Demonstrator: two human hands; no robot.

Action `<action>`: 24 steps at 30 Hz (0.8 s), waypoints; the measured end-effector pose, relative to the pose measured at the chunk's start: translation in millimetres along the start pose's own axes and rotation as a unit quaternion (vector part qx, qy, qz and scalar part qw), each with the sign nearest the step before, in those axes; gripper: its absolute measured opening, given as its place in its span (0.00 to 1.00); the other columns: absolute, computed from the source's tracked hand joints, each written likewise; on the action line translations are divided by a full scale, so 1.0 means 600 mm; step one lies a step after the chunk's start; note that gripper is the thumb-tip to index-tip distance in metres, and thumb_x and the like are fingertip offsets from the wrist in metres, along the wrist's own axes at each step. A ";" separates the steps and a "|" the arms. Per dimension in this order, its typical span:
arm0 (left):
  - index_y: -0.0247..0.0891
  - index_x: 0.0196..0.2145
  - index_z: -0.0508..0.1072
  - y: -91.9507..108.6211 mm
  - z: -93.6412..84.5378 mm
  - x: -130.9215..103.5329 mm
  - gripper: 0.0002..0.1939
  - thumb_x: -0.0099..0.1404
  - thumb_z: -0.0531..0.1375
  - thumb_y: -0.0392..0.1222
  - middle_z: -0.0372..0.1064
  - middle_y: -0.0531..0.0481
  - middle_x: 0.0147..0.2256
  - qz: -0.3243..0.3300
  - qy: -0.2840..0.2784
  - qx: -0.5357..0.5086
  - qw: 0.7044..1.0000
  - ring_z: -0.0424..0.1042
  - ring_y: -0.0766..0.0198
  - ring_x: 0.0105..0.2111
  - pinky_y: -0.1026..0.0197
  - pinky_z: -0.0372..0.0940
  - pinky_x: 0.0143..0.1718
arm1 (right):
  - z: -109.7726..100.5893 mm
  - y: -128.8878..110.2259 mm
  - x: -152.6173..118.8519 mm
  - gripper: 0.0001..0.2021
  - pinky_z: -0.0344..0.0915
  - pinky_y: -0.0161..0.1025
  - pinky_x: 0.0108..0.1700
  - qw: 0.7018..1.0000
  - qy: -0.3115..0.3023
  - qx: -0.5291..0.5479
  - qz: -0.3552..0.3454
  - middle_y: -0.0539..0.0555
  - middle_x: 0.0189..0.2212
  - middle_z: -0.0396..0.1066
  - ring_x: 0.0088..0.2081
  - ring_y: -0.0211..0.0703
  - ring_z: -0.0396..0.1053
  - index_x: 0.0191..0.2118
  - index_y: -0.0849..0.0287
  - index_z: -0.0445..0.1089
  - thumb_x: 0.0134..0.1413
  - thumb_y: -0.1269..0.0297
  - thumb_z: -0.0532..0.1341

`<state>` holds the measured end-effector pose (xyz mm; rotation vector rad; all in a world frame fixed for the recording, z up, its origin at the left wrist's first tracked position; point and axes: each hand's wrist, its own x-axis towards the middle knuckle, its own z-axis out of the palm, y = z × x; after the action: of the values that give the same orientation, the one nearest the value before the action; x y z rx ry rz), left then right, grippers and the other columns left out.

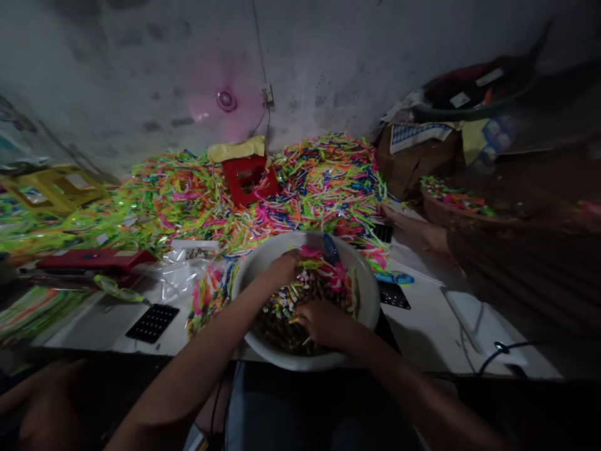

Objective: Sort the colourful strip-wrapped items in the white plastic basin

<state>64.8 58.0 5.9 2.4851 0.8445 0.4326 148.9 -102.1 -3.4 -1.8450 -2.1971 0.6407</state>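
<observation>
Dim room, grey stained wall, white counter heaped with bright strips. White bowl sits at the counter's front edge, around the middle. In it: dark and yellowish small pieces, plus pink, green and white strips toward the right and far side. Both of the person's hands are inside the bowl. Left hand at the far side, by the strips; can't tell if it grips anything. Right hand nearer, fingers bent down at the small pieces; grasp unclear.

Left of bowl: clear plastic bag, then black dotted plate near the front edge, red device farther left. Right of bowl: black plate; white flat object toward the front right corner. Co-worker's hand reaches in from the right side. Strip pile along the back edge, red plastic crate in it. Pink fan before the wall, blades blurred.
</observation>
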 end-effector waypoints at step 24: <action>0.36 0.26 0.62 0.033 -0.052 -0.183 0.11 0.52 0.59 0.46 0.63 0.57 0.17 -0.226 0.230 -0.507 0.799 0.62 0.69 0.19 0.68 0.55 0.23 | -0.017 -0.002 -0.005 0.10 0.59 0.34 0.29 0.930 0.269 0.250 -0.003 0.47 0.23 0.63 0.25 0.36 0.62 0.39 0.57 0.64 0.51 0.62 0.59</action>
<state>-22.6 -14.6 27.2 1.1472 0.9814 1.0085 152.8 -103.2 6.3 -1.5113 -1.5130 0.5417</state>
